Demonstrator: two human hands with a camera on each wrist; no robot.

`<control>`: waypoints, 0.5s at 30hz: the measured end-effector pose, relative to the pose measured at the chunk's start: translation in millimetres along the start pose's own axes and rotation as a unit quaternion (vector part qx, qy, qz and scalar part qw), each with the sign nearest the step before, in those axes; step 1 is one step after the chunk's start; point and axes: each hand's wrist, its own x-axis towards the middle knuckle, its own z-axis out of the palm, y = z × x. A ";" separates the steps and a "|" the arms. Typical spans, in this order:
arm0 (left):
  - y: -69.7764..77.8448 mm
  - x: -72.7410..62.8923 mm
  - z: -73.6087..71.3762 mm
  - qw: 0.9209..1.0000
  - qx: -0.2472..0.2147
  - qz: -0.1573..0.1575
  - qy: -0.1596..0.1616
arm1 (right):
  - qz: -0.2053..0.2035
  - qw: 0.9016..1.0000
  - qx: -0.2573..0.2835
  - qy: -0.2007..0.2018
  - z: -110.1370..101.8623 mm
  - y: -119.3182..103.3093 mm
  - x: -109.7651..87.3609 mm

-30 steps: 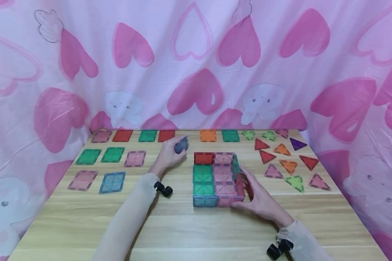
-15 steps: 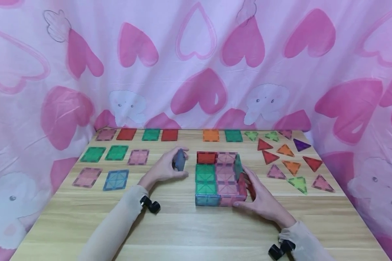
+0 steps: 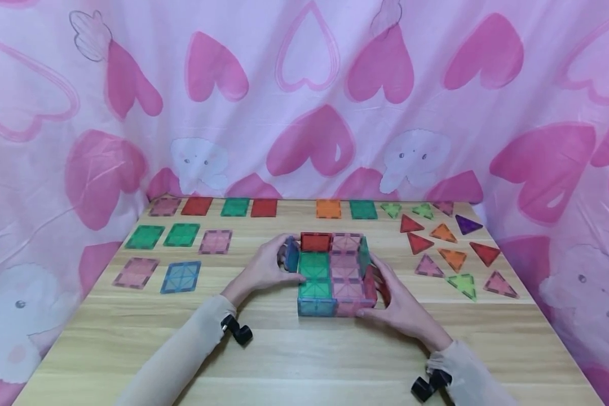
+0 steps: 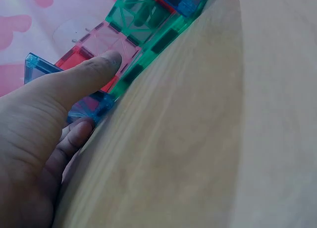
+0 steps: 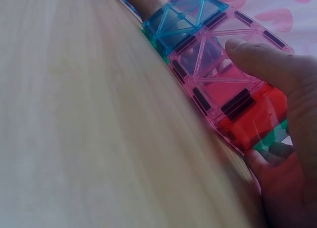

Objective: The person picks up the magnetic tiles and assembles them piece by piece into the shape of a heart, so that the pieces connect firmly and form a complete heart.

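Observation:
A low open box of translucent magnetic tiles [image 3: 317, 307] stands mid-table, with a green and pink base and upright walls. At its far left edge my left hand [image 3: 266, 265] holds a blue magnetic tile [image 3: 291, 255] upright, thumb toward the box's inside. The left wrist view shows this blue tile [image 4: 89, 108] low beside the green base edge [image 4: 148, 52]; whether they touch I cannot tell. My right hand [image 3: 403, 301] grips the box's near right corner. Its thumb lies by the pink front wall [image 5: 218, 69], its fingers by the red side wall [image 5: 262, 114].
Several square tiles lie flat at the left, such as a blue square [image 3: 181, 277] and a pink one [image 3: 215, 241]. An orange square [image 3: 328, 208] and a green square [image 3: 363, 209] lie behind the box. Several triangles [image 3: 453, 259] are spread at the right. A heart-patterned curtain [image 3: 304, 113] hangs behind.
My left hand has brought the blue tile from behind the box's left side toward me, then right, up to its left edge. The right hand keeps its grip; the box shifted slightly left.

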 end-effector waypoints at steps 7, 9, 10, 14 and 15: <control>-4.3 -0.1 -2.3 1.000 -0.008 0.002 -0.005 | -0.007 1.000 0.026 -0.009 3.5 -2.4 8.1; -5.5 0.5 -3.8 1.000 -0.025 0.004 -0.011 | -0.010 1.000 0.026 -0.009 3.9 -2.1 9.9; -6.4 0.8 -4.5 1.000 -0.028 0.006 -0.012 | -0.011 1.000 0.025 -0.009 4.0 -1.6 10.8; -9.9 -0.3 -8.5 0.999 -0.043 0.010 -0.015 | -0.015 1.000 0.018 -0.009 4.8 -0.8 12.3; -10.8 -1.1 -9.5 0.999 -0.050 0.012 -0.015 | -0.015 1.000 0.018 -0.010 5.2 -1.0 12.3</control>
